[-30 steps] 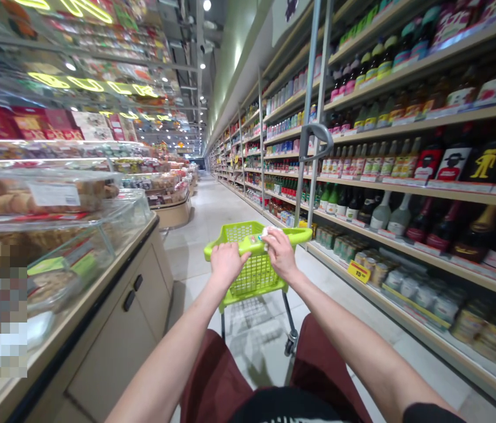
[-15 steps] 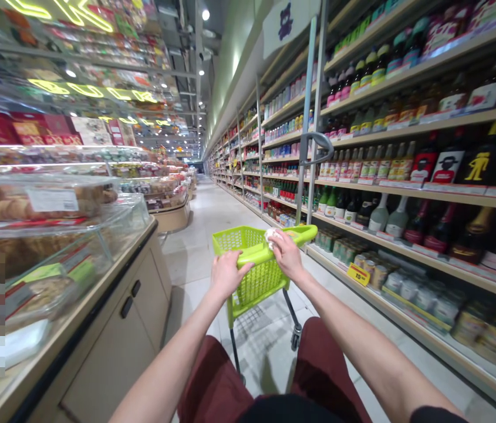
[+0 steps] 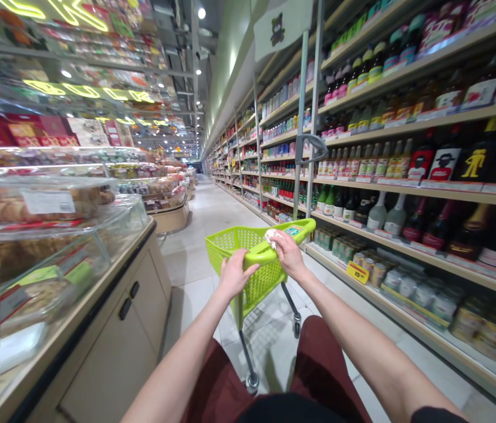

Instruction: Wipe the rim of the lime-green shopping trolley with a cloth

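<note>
A lime-green plastic shopping cart (image 3: 216,247) on dark legs with small casters stands in front of my knees, turned at an angle. My left hand (image 3: 234,273) grips the near left corner of its handle, with the thumb lying along the bar. On the middle of the handle, my right hand (image 3: 287,252) is closed on a crumpled white cloth (image 3: 273,236), pressed to the bar. Whether it is cloth or tissue is hard to tell. A colourful label (image 3: 294,230) shows on the handle just past my right fingers.
Shelves of bottles (image 3: 377,211) and cans line the right, with a yellow price tag (image 3: 357,272) low down. A pole with a grey handle (image 3: 311,147) stands beside them. At left is a wooden counter (image 3: 111,329) with packaged baked goods (image 3: 36,200). A tiled aisle (image 3: 206,202) runs ahead.
The cart has swivelled a little, its front swinging left and its near wheel coming into view. My left hand has shifted slightly right with the handle. My right hand still holds the white cloth.
</note>
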A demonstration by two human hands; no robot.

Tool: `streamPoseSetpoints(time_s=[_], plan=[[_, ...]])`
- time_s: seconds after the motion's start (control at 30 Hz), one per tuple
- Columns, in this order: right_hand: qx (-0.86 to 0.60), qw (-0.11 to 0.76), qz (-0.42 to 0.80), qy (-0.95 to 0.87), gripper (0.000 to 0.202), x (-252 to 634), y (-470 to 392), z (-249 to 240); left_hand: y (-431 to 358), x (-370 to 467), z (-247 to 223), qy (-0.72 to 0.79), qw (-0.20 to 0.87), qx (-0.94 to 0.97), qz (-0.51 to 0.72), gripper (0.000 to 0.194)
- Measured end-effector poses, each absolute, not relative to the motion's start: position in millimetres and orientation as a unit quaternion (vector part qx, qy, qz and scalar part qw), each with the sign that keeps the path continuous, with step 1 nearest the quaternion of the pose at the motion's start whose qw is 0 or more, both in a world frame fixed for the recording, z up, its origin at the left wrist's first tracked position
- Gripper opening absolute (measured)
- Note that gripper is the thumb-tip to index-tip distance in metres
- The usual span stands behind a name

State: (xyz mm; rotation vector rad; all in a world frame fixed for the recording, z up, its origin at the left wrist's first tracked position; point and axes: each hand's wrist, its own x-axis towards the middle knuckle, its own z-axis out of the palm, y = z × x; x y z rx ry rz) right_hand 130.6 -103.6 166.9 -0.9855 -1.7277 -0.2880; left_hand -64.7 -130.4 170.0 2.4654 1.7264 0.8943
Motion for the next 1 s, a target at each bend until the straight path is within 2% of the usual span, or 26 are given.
streamPoseSetpoints(time_s=[0.13,0.27,0.53,0.67,0.87,1.0], plan=[[-0.379,0.528,-0.082,-0.755,0.029,115,-123,168,-133,-41,173,0.558,-0.015,0.774,0.299,0.044],[-0.346,0.497,-0.1,-0.79,0.026,117,-135,171,-139,-16,176,0.569,-0.022,0.765,0.3,0.042],[-0.477,0.519,-0.144,-0.694,0.025,178,-128,172,-125,-12,159,0.554,0.038,0.785,0.274,0.064],[-0.451,0.482,-0.18,-0.729,0.024,154,-134,172,-121,-3,155,0.55,0.042,0.795,0.25,0.067],[-0.413,0.358,-0.235,-0.804,0.017,131,-136,174,-118,-3,151,0.535,0.055,0.807,0.245,0.066],[-0.449,0.39,-0.255,-0.762,0.021,159,-132,174,-110,-18,141,0.562,0.072,0.792,0.228,0.068]])
